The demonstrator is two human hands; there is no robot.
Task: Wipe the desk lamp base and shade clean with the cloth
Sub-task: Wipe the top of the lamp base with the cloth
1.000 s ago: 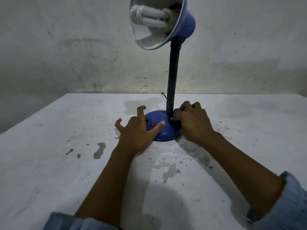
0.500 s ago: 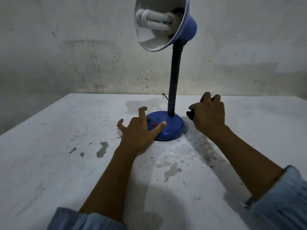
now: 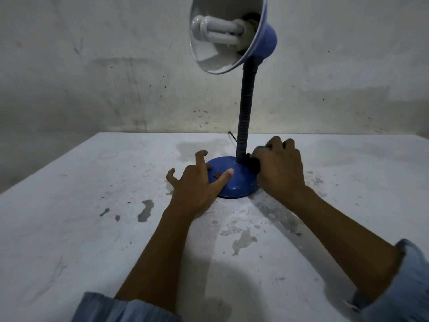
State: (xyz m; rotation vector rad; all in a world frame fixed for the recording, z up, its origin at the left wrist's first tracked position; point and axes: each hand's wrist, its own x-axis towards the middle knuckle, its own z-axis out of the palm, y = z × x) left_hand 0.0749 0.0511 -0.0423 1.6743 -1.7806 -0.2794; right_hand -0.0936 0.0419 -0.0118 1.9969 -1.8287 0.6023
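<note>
Nearest us, our sleeves [image 3: 130, 307] frame both forearms reaching over the stained table [image 3: 69, 228]. Our left hand [image 3: 197, 184] rests spread on the near-left of the base [image 3: 239, 182], fingers [image 3: 200, 156] straight and splayed, thumb beside the red switch [image 3: 218, 175], gripping nothing, just steadying. Our right hand [image 3: 281, 168] curls tightly around a dark cloth [image 3: 253, 162], pressed against the base's right side at the foot of the neck [image 3: 247, 112]. The neck rises upright, so the unwiped shade [image 3: 232, 38] lies straight above and beyond the right hand, which is nearer to it. Half a second ago the right hand hung off to the right, clear of the base; now it has returned to it.
</note>
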